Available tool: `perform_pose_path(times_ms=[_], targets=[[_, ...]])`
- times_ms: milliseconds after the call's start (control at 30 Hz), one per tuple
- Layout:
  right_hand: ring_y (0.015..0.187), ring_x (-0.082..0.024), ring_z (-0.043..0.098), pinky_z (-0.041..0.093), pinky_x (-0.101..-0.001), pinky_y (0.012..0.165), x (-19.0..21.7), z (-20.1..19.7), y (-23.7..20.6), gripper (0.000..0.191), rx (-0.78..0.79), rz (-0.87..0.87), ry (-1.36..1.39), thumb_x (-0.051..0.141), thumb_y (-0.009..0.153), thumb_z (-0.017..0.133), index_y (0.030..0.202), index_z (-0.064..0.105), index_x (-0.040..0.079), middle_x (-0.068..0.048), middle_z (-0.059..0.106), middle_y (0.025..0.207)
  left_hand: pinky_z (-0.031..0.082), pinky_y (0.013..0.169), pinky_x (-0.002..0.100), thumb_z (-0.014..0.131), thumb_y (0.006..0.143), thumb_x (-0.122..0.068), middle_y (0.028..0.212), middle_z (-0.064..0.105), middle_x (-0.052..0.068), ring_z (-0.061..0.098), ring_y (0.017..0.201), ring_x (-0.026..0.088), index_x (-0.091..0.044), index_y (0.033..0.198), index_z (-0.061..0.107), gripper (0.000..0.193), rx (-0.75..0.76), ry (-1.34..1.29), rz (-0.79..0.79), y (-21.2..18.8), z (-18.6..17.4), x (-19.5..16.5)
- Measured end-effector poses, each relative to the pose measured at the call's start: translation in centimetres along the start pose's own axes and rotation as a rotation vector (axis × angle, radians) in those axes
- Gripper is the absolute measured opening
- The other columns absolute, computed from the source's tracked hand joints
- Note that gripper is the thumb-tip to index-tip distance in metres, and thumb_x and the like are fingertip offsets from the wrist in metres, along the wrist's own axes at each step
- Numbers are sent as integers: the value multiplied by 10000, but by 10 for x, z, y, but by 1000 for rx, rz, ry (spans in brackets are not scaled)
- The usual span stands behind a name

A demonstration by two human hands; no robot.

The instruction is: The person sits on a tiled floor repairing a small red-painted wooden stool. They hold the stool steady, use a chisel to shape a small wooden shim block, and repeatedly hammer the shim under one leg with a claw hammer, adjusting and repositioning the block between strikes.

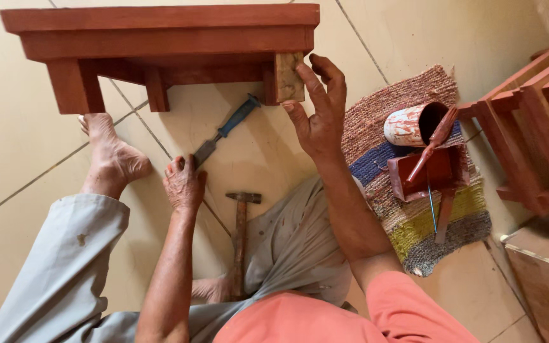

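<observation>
A small red-painted wooden stool lies on its side on the tiled floor. One leg end is bare, unpainted wood. My right hand rests against that bare leg end, fingers spread. My left hand lies on the floor with its fingers on the blade end of a blue-handled chisel. A hammer with a wooden handle lies on the floor between my legs.
A woven multicoloured mat at the right carries a paint-stained tin, a red tray and a brush. More red wooden furniture stands at the right edge. My bare foot rests under the stool.
</observation>
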State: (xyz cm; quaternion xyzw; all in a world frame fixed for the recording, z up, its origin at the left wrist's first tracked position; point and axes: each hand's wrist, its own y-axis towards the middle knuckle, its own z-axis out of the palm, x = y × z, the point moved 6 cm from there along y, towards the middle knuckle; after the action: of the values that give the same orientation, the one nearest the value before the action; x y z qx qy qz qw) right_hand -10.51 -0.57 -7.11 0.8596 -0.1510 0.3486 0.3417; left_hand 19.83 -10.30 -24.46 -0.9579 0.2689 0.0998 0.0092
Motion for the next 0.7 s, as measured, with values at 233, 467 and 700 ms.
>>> perform_pose_path(times_ms=[233,467,700], targets=[[1412,-351,499,431,-479,1159,0,-5,4,480,2,-160,-202,477,1039,673,1419,647,185,-171,454,1555,511,792,495,737,926,-273,1056,589,123,586,1002,356,-165,1159,655,270,141,-62,-25,5,17,5],[1428,-349,493,464,-454,1173,-7,-11,-9,364,-83,-150,12,357,1035,778,1327,698,155,-166,483,1506,515,844,507,703,974,-256,1103,604,117,600,1058,351,-129,1083,638,179,100,49,-31,-2,22,1],[1323,-309,599,514,-399,1102,-25,-27,-13,281,-200,-44,256,264,1031,746,1241,689,87,-146,595,1394,501,799,559,801,769,-360,1164,613,179,592,1037,420,-62,1306,604,644,77,-118,115,24,18,-45]])
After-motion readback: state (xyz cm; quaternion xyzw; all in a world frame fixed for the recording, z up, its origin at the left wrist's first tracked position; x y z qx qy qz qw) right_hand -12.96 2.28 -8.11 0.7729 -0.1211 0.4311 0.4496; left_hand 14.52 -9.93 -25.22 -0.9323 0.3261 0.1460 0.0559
